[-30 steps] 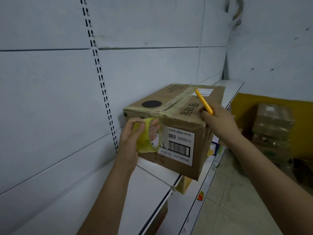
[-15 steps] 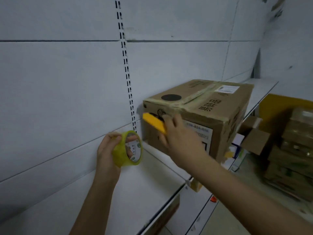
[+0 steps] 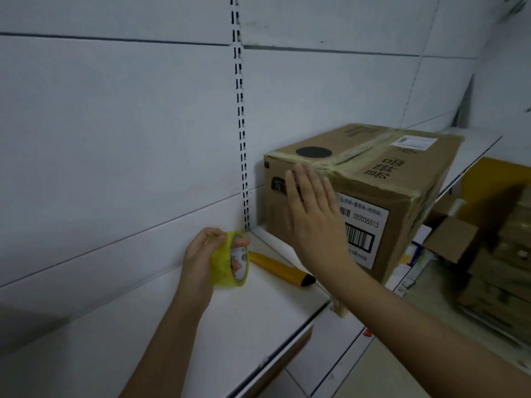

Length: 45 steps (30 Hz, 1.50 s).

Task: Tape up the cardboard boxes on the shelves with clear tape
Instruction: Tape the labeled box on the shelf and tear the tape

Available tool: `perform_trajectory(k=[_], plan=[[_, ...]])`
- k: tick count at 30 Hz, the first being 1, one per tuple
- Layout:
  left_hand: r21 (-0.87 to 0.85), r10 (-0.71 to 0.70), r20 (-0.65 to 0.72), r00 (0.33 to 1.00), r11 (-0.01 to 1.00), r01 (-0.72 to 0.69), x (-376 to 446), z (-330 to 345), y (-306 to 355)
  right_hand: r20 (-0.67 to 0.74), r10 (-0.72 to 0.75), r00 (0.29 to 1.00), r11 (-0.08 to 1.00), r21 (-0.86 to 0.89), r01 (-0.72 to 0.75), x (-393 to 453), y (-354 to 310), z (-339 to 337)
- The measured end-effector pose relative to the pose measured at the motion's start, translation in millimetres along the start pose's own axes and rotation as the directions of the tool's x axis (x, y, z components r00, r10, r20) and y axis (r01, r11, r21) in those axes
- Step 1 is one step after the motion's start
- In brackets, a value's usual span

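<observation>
the cardboard box (image 3: 373, 196) sits right of centre on the white shelf (image 3: 143, 340), its back against the pale panelled wall (image 3: 115, 139) and its near right corner reaching out over the shelf's front edge. left of the box the shelf runs bare toward the lower left of the frame, giving open room there; a slotted upright (image 3: 240, 116) climbs the wall just left of the box. tape bands cross on the box's top, one running along its long axis toward the upper right, and a barcode label (image 3: 362, 234) faces the camera.

the right hand (image 3: 313, 216) lies flat, fingers straight and together, in front of the box's near face; contact cannot be told. the left hand (image 3: 207, 257) grips the roll of yellowish clear tape (image 3: 231, 259) at lower centre, fingers through its core, the roll standing on edge. a yellow utility knife (image 3: 280, 268) lies on the shelf between roll and box, its dark tip pointing lower right.

at the right edge, blurred cartons (image 3: 494, 254) are stacked on the floor below.
</observation>
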<state>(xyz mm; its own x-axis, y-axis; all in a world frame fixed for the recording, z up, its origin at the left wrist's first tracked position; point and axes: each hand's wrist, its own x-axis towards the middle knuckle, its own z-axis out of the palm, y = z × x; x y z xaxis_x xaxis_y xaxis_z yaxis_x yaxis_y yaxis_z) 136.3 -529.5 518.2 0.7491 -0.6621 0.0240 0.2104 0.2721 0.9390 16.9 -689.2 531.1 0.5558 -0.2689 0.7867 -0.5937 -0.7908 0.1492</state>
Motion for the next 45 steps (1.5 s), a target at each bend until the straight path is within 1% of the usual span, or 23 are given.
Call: perform_trajectory(k=[2,5,7,9,11,13,15,16,17,18,19,20,21,23,28,32,34,36,38,40,42,43,45], plan=[[0.022,-0.022,0.004,1.000,1.000,0.022,-1,2,-4,0.050,0.055,0.997,0.993,-0.105,-0.050,10,13,-1],[0.028,-0.049,0.040,0.998,0.998,0.048,-1,4,-7,0.279,0.093,0.956,0.958,-0.285,-0.010,-4,25,19],[0.030,-0.061,0.053,0.997,0.998,0.059,-2,5,-6,0.428,0.097,0.899,0.958,-0.285,0.033,-23,24,34],[0.036,-0.070,0.063,0.996,0.997,0.068,-5,8,-3,0.533,0.088,0.841,0.993,-0.116,-0.031,-36,18,38],[0.013,-0.081,0.085,0.993,0.997,0.080,-7,12,1,0.594,0.077,0.800,0.971,0.138,-0.196,-35,11,26],[0.030,-0.086,0.118,0.989,0.996,0.083,-7,19,9,0.498,0.068,0.865,0.890,0.361,-0.278,-26,7,5],[0.132,-0.066,0.179,0.982,0.990,0.042,-5,27,18,0.375,0.020,0.927,0.757,0.600,-0.259,-8,2,-22],[0.185,-0.055,0.218,0.974,0.983,0.014,-4,32,24,0.328,0.000,0.945,0.730,0.645,-0.224,1,1,-33],[0.226,-0.050,0.256,0.965,0.974,-0.009,-2,37,29,0.251,0.020,0.968,0.779,0.603,-0.173,11,4,-39],[0.252,-0.049,0.288,0.956,0.967,-0.026,0,42,34,0.135,0.068,0.988,0.879,0.460,-0.124,19,10,-40],[0.269,-0.047,0.308,0.950,0.962,-0.039,1,46,38,0.021,0.114,0.993,0.959,0.258,-0.116,28,21,-38],[0.281,-0.043,0.317,0.947,0.958,-0.050,3,49,41,-0.021,0.161,0.987,0.985,0.067,-0.159,34,36,-36],[0.293,-0.042,0.323,0.946,0.954,-0.057,3,51,43,0.020,0.220,0.975,0.972,-0.085,-0.218,37,53,-32],[0.311,-0.062,0.341,0.938,0.949,-0.051,5,56,42,0.147,0.313,0.938,0.925,-0.270,-0.266,34,83,-22],[0.276,-0.105,0.400,0.911,0.961,-0.011,12,72,42,0.144,0.156,0.977,0.941,-0.322,-0.103,11,125,-31],[0.296,-0.112,0.519,0.847,0.954,-0.055,23,85,50,0.140,0.147,0.979,0.942,-0.322,-0.096,-8,177,-52],[0.322,-0.123,0.597,0.793,0.942,-0.097,29,95,54,0.239,0.192,0.952,0.943,-0.314,-0.112,-10,202,-63],[0.356,-0.140,0.651,0.746,0.925,-0.136,34,106,56,0.339,0.247,0.908,0.946,-0.288,-0.150,-6,212,-72],[0.388,-0.157,0.693,0.703,0.904,-0.181,37,117,59,0.348,0.261,0.900,0.958,-0.206,-0.199,-1,204,-79],[0.411,-0.181,0.741,0.647,0.884,-0.222,39,128,63,0.257,0.276,0.926,0.943,0.114,-0.313,3,172,-91],[0.435,-0.206,0.775,0.598,0.860,-0.267,42,138,66,0.297,0.299,0.907,0.756,0.506,-0.415,11,129,-106],[0.449,-0.210,0.782,0.587,0.843,-0.296,43,143,67,0.363,0.290,0.886,0.670,0.584,-0.459,15,112,-110],[0.472,-0.211,0.796,0.568,0.803,-0.364,44,151,69,0.431,0.328,0.841,0.610,0.583,-0.537,19,96,-109]])
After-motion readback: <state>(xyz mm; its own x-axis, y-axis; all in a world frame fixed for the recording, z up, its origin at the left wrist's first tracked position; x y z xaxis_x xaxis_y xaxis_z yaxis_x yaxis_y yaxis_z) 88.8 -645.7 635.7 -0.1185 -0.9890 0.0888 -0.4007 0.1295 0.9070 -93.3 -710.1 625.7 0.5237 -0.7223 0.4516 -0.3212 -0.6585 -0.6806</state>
